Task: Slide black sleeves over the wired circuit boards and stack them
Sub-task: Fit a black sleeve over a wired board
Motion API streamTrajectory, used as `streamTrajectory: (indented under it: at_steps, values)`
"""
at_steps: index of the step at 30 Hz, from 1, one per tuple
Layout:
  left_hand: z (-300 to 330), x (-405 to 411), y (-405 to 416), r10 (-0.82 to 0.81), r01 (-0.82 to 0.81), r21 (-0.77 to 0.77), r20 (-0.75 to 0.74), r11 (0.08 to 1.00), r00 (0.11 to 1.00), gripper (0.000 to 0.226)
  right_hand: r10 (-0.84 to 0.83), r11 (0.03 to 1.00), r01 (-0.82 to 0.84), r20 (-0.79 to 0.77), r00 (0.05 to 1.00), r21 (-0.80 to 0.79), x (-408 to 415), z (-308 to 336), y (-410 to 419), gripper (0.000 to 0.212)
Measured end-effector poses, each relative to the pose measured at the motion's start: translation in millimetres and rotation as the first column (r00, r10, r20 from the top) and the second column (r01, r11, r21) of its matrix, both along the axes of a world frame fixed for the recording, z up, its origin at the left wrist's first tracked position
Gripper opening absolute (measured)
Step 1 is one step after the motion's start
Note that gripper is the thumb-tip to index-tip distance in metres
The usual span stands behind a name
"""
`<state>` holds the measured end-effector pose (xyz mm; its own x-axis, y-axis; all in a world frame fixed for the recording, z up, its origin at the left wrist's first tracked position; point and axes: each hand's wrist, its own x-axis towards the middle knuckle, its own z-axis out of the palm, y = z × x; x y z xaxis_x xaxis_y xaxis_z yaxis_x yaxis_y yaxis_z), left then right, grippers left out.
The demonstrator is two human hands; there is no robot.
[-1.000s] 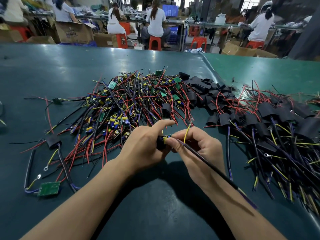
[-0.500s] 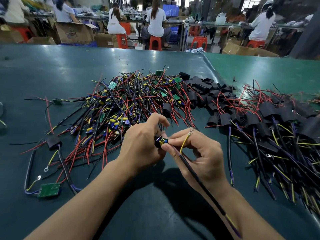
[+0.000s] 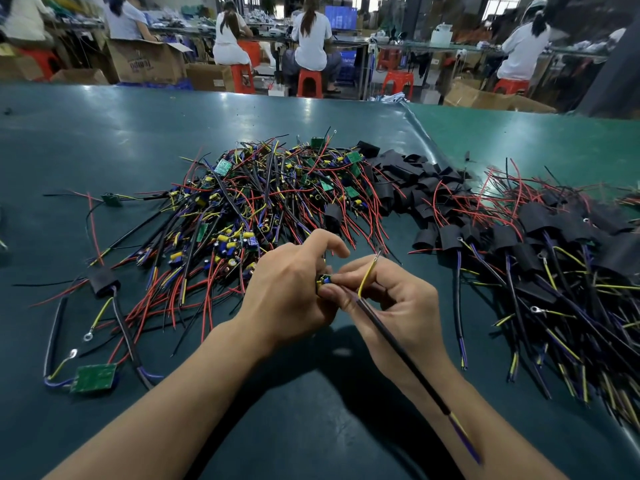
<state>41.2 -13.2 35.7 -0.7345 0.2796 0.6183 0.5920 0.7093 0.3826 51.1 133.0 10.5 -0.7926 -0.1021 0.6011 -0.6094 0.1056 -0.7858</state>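
Head view, hands: we see the left hand (image 3: 287, 292) curled around a small wired circuit board (image 3: 324, 280), of which only a blue and yellow end shows between the fingers; whether a sleeve already sits on it we cannot tell. The right hand (image 3: 398, 306) pinches the same board from the other side, thumb and forefinger closed on it. A black cable (image 3: 408, 368) runs from the board back over the right wrist, ending in yellow and purple strands; a yellow lead (image 3: 366, 276) arcs up over the right fingers.

Head view, stock on the table (image 3: 104, 133), dark green surface:
- We count one large pile of bare wired boards (image 3: 263, 199), red, black, yellow and purple leads tangled, just beyond the left hand.
- Heap of loose black sleeves (image 3: 415, 181), at the far right edge of that pile.
- Stack of sleeved boards (image 3: 554, 244), to the right of the hands, cables fanned toward the near edge.
- One sleeved board (image 3: 104, 285) lying apart at the left, and a lone green board (image 3: 93, 377) near the table's left front

Background: we note seated people at far benches, red stools, cardboard boxes
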Motion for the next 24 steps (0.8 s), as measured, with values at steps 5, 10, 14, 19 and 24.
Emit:
streamTrajectory:
  at_steps: [5,10,14,19,24]
  values:
    - [-3,0,-1,0.025,-0.028,0.094,0.034,0.995,0.999,0.049,0.014,0.999,-0.011,-0.076,0.997,0.048,-1,4,2,0.011]
    - [-2,3,0,0.019,-0.023,0.069,0.057,0.997,0.998,0.044,0.041,0.994,-0.03,-0.101,0.994,0.105,-1,1,1,0.013]
    - [-1,5,3,-0.012,0.009,0.137,0.025,0.991,1.0,0.038,0.066,0.989,-0.047,-0.131,0.989,0.144,1,1,2,0.015]
    - [-1,1,2,-0.03,0.033,0.132,-0.026,0.991,0.999,0.047,0.006,0.999,-0.003,-0.05,0.999,0.054,0,6,2,0.012]
    - [1,-10,-17,0.035,-0.033,0.02,-0.147,0.999,0.989,0.054,0.069,0.874,0.108,0.342,0.937,-0.473,-9,18,9,0.002]
